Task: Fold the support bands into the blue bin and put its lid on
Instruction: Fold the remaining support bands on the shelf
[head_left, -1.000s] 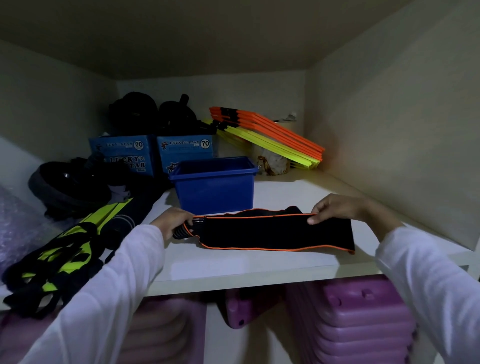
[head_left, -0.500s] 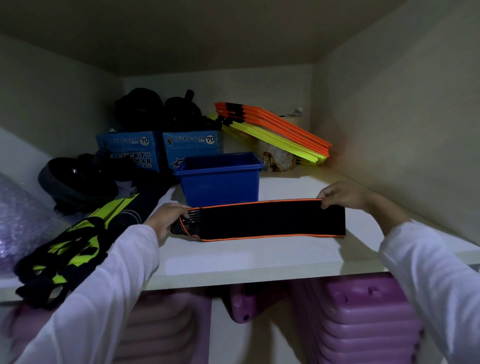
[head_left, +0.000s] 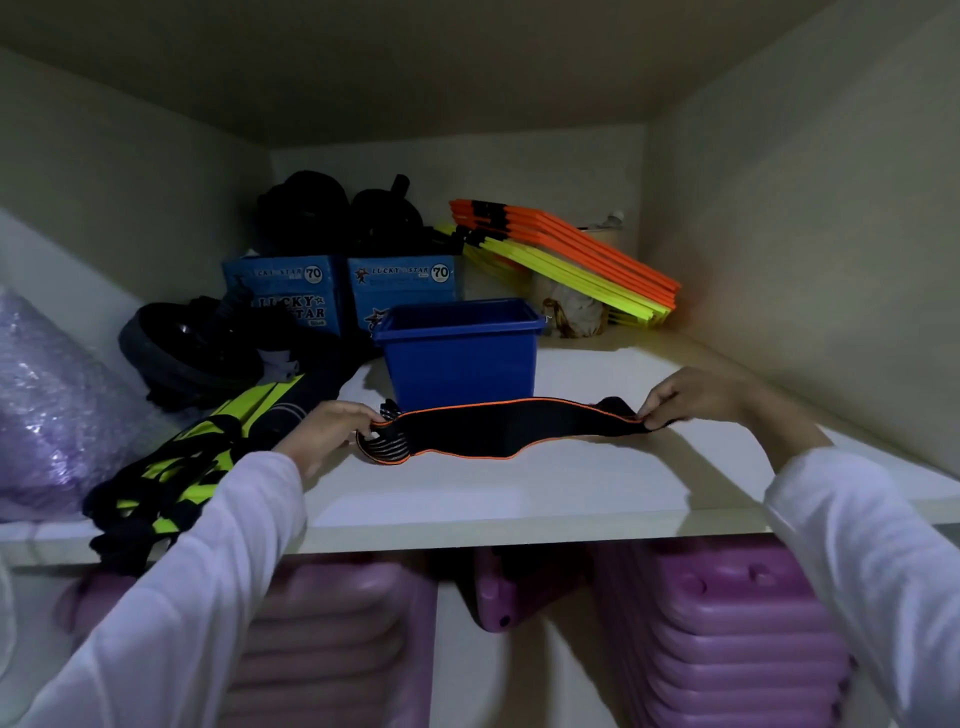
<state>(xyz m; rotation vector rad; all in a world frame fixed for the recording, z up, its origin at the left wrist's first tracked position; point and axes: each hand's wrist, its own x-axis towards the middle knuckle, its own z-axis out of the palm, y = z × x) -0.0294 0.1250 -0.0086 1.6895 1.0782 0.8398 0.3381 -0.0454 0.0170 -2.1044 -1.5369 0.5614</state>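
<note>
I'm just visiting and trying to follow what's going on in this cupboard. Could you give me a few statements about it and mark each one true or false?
1. Both hands hold the black support band, the left hand at one end and the right hand at the other. True.
2. The blue bin has its lid on. False: it is open at the top.
3. The band lies inside the bin. False: it is stretched out in front of it.
4. Orange and yellow flat pieces are stacked at the back right. True.
</note>
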